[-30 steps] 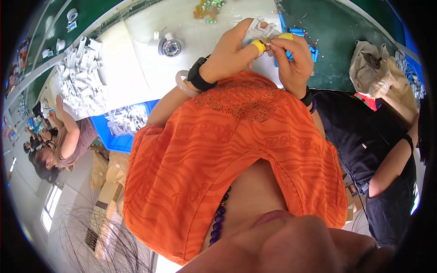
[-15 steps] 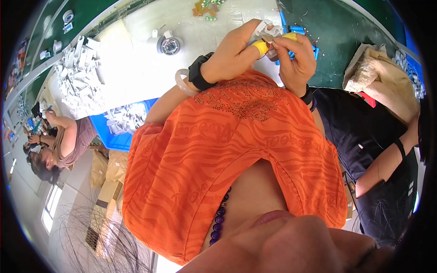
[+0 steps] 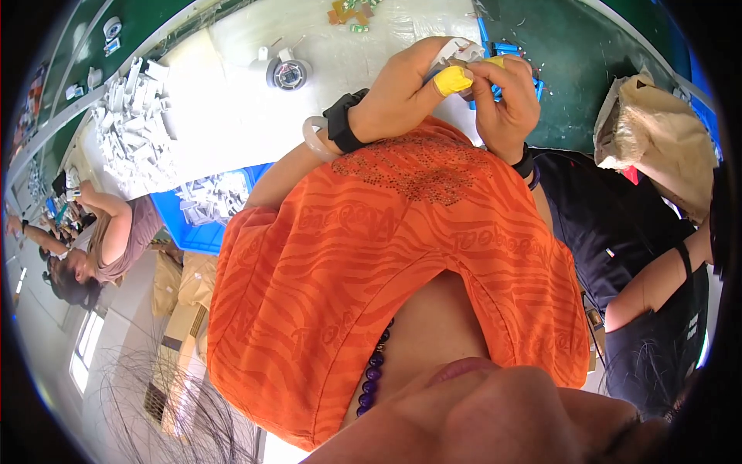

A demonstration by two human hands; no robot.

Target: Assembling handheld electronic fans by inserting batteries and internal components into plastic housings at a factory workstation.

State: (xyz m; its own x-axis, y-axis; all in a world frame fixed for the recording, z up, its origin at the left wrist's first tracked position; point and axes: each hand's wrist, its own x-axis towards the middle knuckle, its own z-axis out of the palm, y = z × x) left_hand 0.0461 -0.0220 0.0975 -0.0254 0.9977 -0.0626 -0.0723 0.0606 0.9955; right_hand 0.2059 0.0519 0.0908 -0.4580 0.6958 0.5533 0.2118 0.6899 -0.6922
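Note:
Both my hands meet above the far edge of my orange top. My left hand (image 3: 402, 93) is closed round a white plastic part (image 3: 462, 51), its thumb wrapped in yellow tape (image 3: 453, 80). My right hand (image 3: 507, 108) pinches at the near side of that part, its thumb and index finger pressed together. A yellow wrap also covers the right index finger. Whatever sits between the right fingertips is too small and hidden to make out. Behind the right hand lie several blue pieces (image 3: 539, 87) with thin wires.
A round white-and-dark motor-like unit (image 3: 289, 74) stands on the white sheet (image 3: 232, 116). White plastic parts are heaped at the left (image 3: 131, 124), more in a blue bin (image 3: 201, 238). Green and orange pieces (image 3: 352, 11) lie at the back. At right, a person's arm (image 3: 657, 286) and a beige bag (image 3: 657, 116).
My left thumb has moved over the small brownish piece that showed between my fingers. Both hands have shifted slightly. The beige bag at the right and the left co-worker's arms have moved.

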